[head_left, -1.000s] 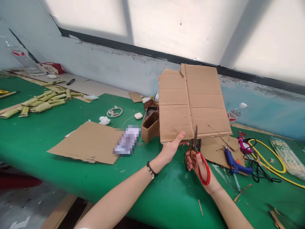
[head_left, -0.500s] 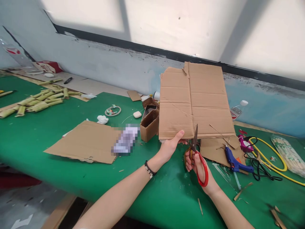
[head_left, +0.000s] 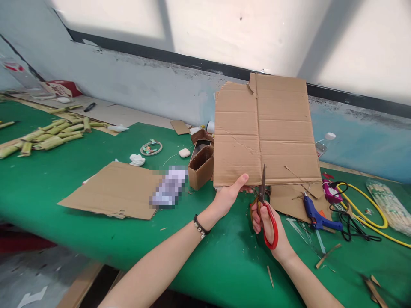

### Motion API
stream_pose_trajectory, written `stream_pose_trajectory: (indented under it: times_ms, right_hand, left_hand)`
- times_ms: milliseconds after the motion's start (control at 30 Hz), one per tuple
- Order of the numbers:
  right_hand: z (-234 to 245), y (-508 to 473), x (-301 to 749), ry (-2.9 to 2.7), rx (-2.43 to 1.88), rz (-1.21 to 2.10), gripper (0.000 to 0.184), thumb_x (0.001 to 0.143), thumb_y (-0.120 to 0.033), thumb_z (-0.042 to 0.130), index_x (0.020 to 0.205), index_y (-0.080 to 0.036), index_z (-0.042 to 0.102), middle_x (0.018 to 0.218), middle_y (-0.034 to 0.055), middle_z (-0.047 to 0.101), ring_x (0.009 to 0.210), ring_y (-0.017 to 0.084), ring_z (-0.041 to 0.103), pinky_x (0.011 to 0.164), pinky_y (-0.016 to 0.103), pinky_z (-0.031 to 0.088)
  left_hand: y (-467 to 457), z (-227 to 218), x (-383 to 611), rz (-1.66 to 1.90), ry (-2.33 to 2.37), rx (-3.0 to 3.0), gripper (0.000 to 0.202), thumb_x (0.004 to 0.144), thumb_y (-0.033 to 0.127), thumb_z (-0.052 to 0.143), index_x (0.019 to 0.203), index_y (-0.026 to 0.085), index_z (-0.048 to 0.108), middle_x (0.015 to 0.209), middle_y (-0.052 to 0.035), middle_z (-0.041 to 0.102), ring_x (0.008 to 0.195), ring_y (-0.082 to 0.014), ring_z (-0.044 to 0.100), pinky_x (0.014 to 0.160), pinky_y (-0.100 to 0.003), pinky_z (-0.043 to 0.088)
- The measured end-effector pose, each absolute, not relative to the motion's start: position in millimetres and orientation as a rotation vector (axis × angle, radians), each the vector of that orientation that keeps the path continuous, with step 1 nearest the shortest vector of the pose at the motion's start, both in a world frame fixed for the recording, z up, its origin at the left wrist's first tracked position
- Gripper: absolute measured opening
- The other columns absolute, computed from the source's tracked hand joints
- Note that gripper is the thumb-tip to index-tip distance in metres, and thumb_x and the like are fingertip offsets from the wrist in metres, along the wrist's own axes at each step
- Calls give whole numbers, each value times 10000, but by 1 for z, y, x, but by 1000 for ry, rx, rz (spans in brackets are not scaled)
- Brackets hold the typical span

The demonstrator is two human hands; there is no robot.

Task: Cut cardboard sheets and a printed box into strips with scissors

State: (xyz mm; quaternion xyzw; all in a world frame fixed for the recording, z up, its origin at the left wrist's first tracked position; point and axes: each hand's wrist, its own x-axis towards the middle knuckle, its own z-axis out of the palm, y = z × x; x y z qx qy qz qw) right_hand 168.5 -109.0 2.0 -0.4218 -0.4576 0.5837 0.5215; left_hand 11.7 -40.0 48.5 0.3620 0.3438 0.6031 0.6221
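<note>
My left hand [head_left: 231, 191] grips the lower edge of a creased brown cardboard sheet [head_left: 237, 132], thumb on the near face and fingers behind. The sheet is held up, tilted toward me, with a torn notch at its top. In my right hand [head_left: 272, 231] is a pair of red-handled scissors [head_left: 271, 233], fingers through the loops. One dark blade lies in front of the sheet at its bottom edge, close to the vertical crease; the other blade is mostly hidden.
On the green table [head_left: 192, 256] lie another cardboard sheet [head_left: 112, 190], a small cardboard box [head_left: 201, 173], a blue glue gun [head_left: 317, 216], a yellow cable [head_left: 369, 216], a bag of sticks [head_left: 388, 205] and green stalk pieces [head_left: 54, 137]. A wall and window stand behind.
The right part of the held cardboard has swung slightly up and to the right, so its right half looks wider. The scissors stay at its bottom edge, and both hands have barely moved.
</note>
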Motion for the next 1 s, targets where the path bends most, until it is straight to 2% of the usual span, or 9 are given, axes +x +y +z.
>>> stream_pose_trajectory:
  times_ms: [267, 533, 667, 767, 1000]
  right_hand:
    - [4, -113, 169, -1102, -1083, 1360, 659, 945, -877, 734, 972, -224, 652, 606, -99, 451, 424, 72, 396, 430, 226, 357]
    - [5, -119, 168, -1085, -1121, 1339, 636, 953, -853, 747, 899, -232, 619, 558, -107, 466, 359, 65, 390, 362, 211, 365]
    - [7, -122, 167, -1102, -1132, 1371, 636, 969, -853, 724, 871, -236, 603, 549, -93, 489, 365, 82, 429, 361, 225, 414]
    - [10, -122, 166, -1088, -1136, 1402, 663, 948, -883, 722, 873, -234, 607, 525, -103, 470, 347, 79, 405, 353, 225, 410]
    - [17, -117, 164, -1052, -1045, 1514, 725, 916, -950, 688, 929, -227, 631, 640, -66, 530, 461, 97, 471, 441, 249, 470]
  left_hand:
    - [-40, 47, 11, 1380, 763, 884, 552, 843, 648, 948, 1169, 212, 863, 1226, -134, 874, 1050, -394, 835, 904, -583, 732]
    - [-42, 50, 12, 1394, 764, 870, 571, 829, 642, 960, 1203, 225, 855, 1230, -126, 869, 1039, -393, 831, 893, -584, 719]
    - [-42, 48, 12, 1382, 753, 890, 548, 854, 638, 943, 1183, 210, 850, 1219, -121, 876, 992, -350, 836, 853, -519, 739]
    - [-40, 44, 10, 1358, 747, 920, 549, 889, 636, 914, 1194, 185, 844, 1249, -123, 874, 993, -327, 845, 858, -477, 751]
    - [-37, 41, 7, 1360, 819, 1006, 452, 924, 603, 859, 1160, 218, 829, 1217, -79, 874, 1015, -300, 839, 844, -437, 746]
